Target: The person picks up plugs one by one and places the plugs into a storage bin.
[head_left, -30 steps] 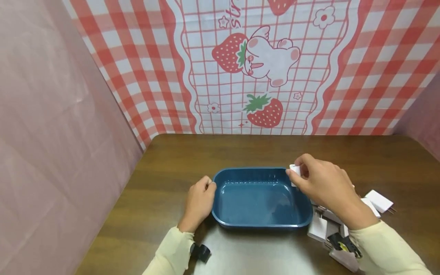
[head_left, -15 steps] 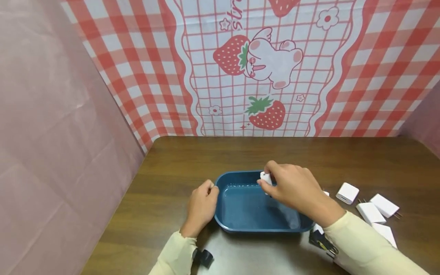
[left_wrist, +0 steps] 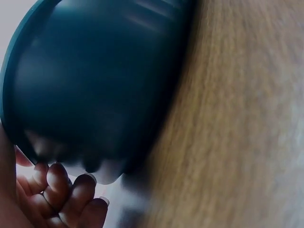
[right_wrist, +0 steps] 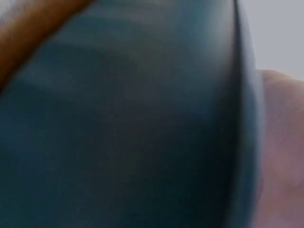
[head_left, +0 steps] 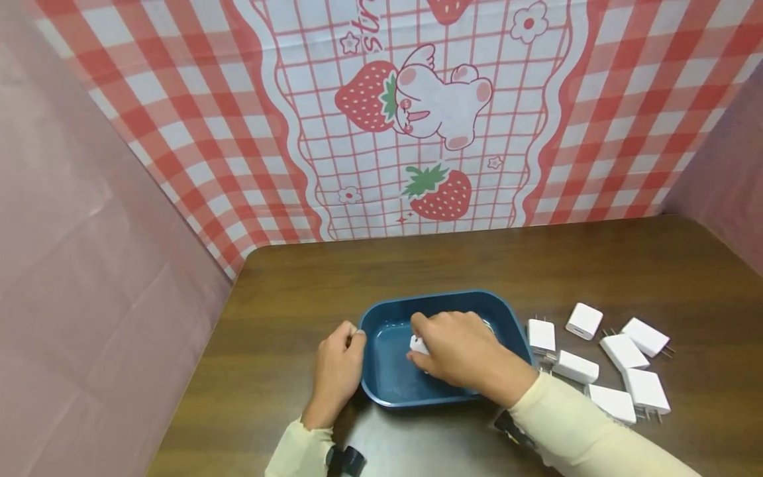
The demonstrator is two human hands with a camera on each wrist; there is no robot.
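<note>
So, white charger (head_left: 419, 345) inside blue tray (head_left: 387, 374).

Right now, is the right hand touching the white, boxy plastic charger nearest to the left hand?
Touching: the head view shows the right hand pinching the charger between thumb and fingers.

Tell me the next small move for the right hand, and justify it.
I'd probably lower the white charger to the floor of the blue tray and release it. The right hand holds it over bare tray floor in the head view, the left hand grips the left rim, and other white chargers lie outside, on the table.
</note>
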